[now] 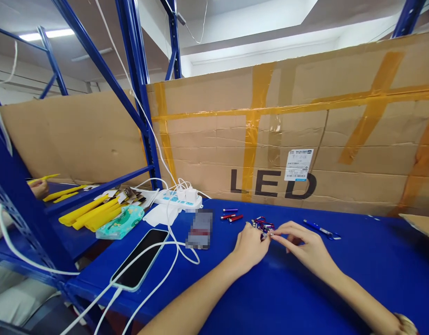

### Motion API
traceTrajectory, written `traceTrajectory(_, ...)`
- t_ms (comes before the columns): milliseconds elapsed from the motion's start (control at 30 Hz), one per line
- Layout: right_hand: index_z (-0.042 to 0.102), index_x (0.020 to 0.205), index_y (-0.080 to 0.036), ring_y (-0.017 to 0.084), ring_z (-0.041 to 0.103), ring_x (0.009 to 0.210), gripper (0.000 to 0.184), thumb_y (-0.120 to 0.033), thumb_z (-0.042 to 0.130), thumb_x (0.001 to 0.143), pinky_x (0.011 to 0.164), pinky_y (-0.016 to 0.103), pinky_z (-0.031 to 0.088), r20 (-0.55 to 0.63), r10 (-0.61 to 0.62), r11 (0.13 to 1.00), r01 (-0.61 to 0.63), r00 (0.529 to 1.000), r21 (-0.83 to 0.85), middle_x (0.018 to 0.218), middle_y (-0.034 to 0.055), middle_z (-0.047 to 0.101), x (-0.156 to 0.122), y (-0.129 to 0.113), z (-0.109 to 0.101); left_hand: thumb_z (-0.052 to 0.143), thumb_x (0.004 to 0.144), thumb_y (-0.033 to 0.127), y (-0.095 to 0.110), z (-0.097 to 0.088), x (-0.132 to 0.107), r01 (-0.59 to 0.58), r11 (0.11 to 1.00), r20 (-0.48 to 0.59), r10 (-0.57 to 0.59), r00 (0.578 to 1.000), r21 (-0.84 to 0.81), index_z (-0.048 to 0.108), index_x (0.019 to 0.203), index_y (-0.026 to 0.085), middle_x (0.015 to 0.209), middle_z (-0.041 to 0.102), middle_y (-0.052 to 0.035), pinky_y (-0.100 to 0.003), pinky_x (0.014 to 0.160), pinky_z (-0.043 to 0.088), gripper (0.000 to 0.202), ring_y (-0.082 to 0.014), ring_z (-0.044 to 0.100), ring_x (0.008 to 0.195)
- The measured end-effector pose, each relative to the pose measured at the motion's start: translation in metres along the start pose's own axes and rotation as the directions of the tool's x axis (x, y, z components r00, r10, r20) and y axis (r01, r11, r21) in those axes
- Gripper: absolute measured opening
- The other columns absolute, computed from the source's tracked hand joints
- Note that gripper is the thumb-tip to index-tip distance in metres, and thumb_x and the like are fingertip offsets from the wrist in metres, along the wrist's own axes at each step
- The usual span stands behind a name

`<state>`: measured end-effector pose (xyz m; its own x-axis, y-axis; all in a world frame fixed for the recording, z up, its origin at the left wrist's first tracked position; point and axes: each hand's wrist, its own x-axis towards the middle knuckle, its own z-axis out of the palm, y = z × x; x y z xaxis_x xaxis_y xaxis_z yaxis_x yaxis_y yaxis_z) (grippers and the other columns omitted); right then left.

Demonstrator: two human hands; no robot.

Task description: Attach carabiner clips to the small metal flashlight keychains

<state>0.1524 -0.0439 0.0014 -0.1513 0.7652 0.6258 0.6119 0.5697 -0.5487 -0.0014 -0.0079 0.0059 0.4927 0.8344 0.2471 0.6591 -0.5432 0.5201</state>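
My left hand [249, 245] is closed over the blue tabletop, its fingertips around a small, shiny, silvery piece [264, 236] too small to name. My right hand [305, 244] pinches at that same spot with thumb and forefinger, touching the piece from the right. Just behind the fingers lies a pile of small shiny red, blue and dark metal pieces [263, 224], partly hidden by my hands. To the left of the pile are a small blue tube [230, 210] and two red tubes, one of them the nearer red tube [236, 218].
A blue pen [317, 226] lies to the right. On the left are a phone [139, 260] with white cables, a blurred dark object [200, 228], a power strip [181, 199], a tissue pack [120, 222] and yellow rolls [95, 216]. A cardboard sheet [207, 153] stands behind; another person's hand [40, 189] shows far left.
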Motion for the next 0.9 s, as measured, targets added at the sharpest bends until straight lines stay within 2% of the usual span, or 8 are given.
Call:
traceTrajectory(133,0.067,0.081,-0.02,0.009,0.052,0.051,0.026,-0.042,0.053,0.079,0.044,0.021,0.045,0.057,-0.017,0.999,0.019,0.998,-0.035,0.083,0.0068,0.061,-0.003,-0.003,0.005,0.042,0.078,0.025,0.0,-0.002,-0.001,-0.003,0.997,0.074,-0.002,0.997,0.076,0.067,0.082,0.014,0.082,0.061,-0.0111,-0.03,0.079,0.044,0.028,-0.0227,0.052,0.095)
traceTrajectory(267,0.066,0.078,-0.021,0.009,0.05,0.047,0.028,-0.045,0.053,0.077,0.043,0.022,0.045,-0.032,-0.006,0.999,0.004,0.999,-0.052,0.082,0.007,0.061,-0.002,-0.008,0.006,0.036,0.081,0.029,0.0,-0.001,0.0,0.006,0.997,0.061,-0.011,0.998,0.082,0.068,0.08,0.014,0.083,0.062,-0.0121,-0.033,0.085,0.042,0.036,-0.0233,0.052,0.097)
traceTrajectory(367,0.066,0.075,-0.02,0.008,0.049,0.043,0.028,-0.045,0.054,0.076,0.041,0.022,0.045,-0.048,0.018,0.999,-0.02,0.999,-0.027,0.08,0.007,0.061,0.0,-0.01,0.007,0.035,0.081,0.035,0.002,0.0,-0.002,0.048,0.996,0.072,-0.054,0.996,0.074,0.069,0.083,0.014,0.089,0.062,-0.0137,-0.033,0.079,0.045,0.039,-0.0251,0.055,0.094)
traceTrajectory(467,0.066,0.074,-0.018,0.008,0.049,0.043,0.03,-0.046,0.054,0.076,0.041,0.022,0.044,-0.003,0.038,0.999,-0.038,0.999,-0.006,0.079,0.0076,0.061,-0.002,-0.013,0.01,0.039,0.077,0.028,0.004,-0.002,-0.004,0.049,0.997,0.105,-0.055,0.993,0.061,0.068,0.089,0.015,0.092,0.063,-0.0131,-0.033,0.075,0.046,0.034,-0.0257,0.058,0.091)
traceTrajectory(567,0.066,0.076,-0.017,0.009,0.049,0.044,0.031,-0.045,0.055,0.077,0.041,0.022,0.044,0.013,0.075,0.997,-0.075,0.997,0.006,0.08,0.0083,0.061,-0.004,-0.015,0.011,0.041,0.074,0.027,0.005,-0.005,-0.005,0.033,0.997,0.136,-0.041,0.99,0.064,0.068,0.088,0.014,0.087,0.064,-0.0143,-0.035,0.071,0.046,0.033,-0.0278,0.06,0.084)
traceTrajectory(700,0.067,0.078,-0.017,0.009,0.05,0.045,0.029,-0.044,0.057,0.075,0.042,0.022,0.045,0.05,0.122,0.99,-0.125,0.991,0.07,0.079,0.0079,0.06,-0.006,-0.014,0.011,0.043,0.072,0.027,0.006,-0.009,-0.004,0.067,0.996,0.145,-0.076,0.987,0.064,0.069,0.086,0.012,0.085,0.065,-0.016,-0.035,0.07,0.046,0.033,-0.029,0.06,0.084)
traceTrajectory(900,0.066,0.072,-0.016,0.008,0.048,0.043,0.027,-0.041,0.058,0.075,0.041,0.022,0.046,0.045,0.142,0.97,-0.148,0.989,0.195,0.077,0.0073,0.059,-0.004,-0.011,0.014,0.042,0.072,0.028,0.01,-0.01,-0.004,0.088,0.994,0.114,-0.095,0.989,0.073,0.068,0.085,0.012,0.087,0.065,-0.0162,-0.036,0.073,0.046,0.033,-0.0297,0.06,0.086)
